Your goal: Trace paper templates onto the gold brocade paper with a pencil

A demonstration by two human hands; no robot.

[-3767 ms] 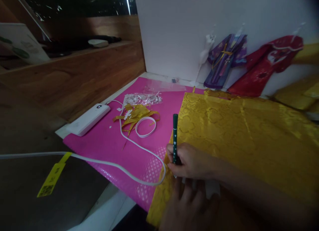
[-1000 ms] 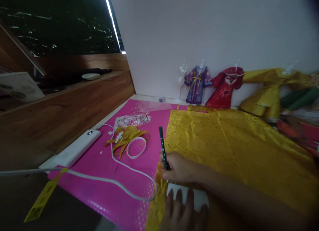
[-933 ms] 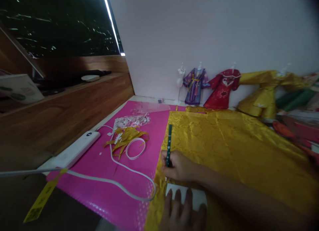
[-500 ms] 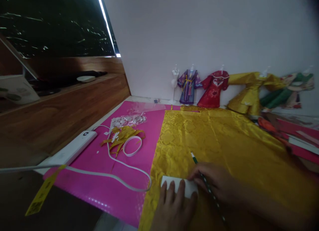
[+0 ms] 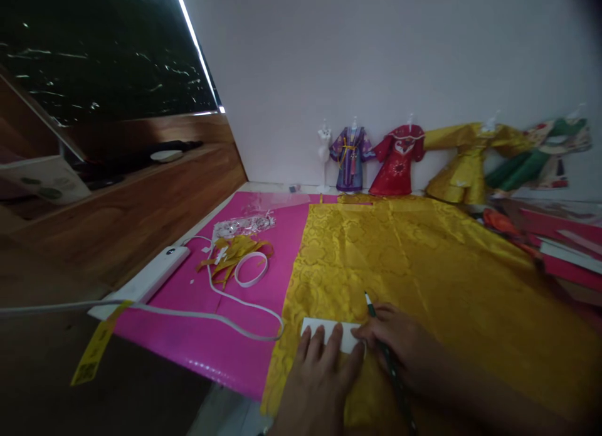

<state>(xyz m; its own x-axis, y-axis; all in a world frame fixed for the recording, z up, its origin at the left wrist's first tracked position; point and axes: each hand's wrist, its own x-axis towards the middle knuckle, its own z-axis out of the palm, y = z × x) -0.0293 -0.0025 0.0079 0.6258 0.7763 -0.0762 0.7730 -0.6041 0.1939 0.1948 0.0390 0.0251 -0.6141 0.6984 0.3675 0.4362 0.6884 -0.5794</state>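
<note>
I see gold cloth [image 5: 371, 248] over a pink sheet [image 5: 221, 354]. A wooden shelf [image 5: 155, 182] is on the left, and little dresses [image 5: 399, 163] stand along the far white wall [image 5: 357, 53]. On the near side, the left hand [image 5: 316, 373] is spread on a white card [image 5: 348, 340] on the cloth. The right hand [image 5: 405, 343], beside it, pinches a green pen [image 5: 387, 357].

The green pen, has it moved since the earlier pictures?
Yes. Held in the right hand, the green pen has shifted to the right, farther from the pink mat, and now slants instead of standing nearly upright.
</note>
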